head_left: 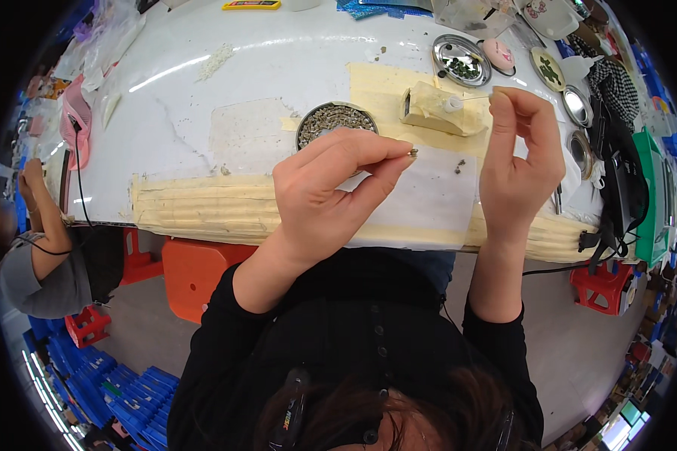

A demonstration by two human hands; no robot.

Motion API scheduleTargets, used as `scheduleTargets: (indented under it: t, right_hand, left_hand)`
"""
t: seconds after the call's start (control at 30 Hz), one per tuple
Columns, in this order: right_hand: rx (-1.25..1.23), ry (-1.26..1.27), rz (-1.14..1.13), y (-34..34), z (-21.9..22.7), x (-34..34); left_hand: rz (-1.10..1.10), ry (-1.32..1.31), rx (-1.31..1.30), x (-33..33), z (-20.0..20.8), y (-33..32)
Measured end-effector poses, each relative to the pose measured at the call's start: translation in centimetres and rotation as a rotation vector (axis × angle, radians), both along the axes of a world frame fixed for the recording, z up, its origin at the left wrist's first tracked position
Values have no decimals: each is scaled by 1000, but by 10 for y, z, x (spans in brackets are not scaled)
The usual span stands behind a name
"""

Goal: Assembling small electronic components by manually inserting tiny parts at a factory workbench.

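My left hand point(327, 184) is closed in a pinch, holding a small metallic piece point(414, 152) between thumb and fingertip; its exact kind is too small to tell. Behind that hand, and partly covered by it, stands a round tin point(337, 113) full of small metallic pieces. My right hand point(520, 154) is raised, pinching a thin needle-like stick point(474, 98). The stick points left toward a small white nozzle point(453, 104) on a block wrapped in cream tape point(429, 105); whether they touch, I cannot tell.
Farther back are a round metal dish with dark green bits point(462, 62), a pink egg-shaped thing point(498, 54) and a dish of green pieces point(547, 69). Cream tape point(203, 203) covers the table's front edge. An orange stool point(195, 278) stands below; another person's arm point(45, 214) is far left.
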State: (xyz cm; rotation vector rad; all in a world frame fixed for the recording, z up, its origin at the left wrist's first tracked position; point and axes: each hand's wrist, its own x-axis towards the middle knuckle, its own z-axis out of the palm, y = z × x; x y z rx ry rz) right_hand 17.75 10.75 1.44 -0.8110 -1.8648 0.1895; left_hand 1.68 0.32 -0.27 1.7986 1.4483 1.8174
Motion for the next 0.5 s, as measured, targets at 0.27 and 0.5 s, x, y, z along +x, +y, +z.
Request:
scheduleTargets:
  t: [0.27,0.5]
  right_hand:
    - [-339,71,192,-43,7,3]
    - [-609,283,427,-63,-2,-11]
  left_hand:
    - [-69,-124,-34,-5,0,-3]
    - [20,3,40,-3,2,0]
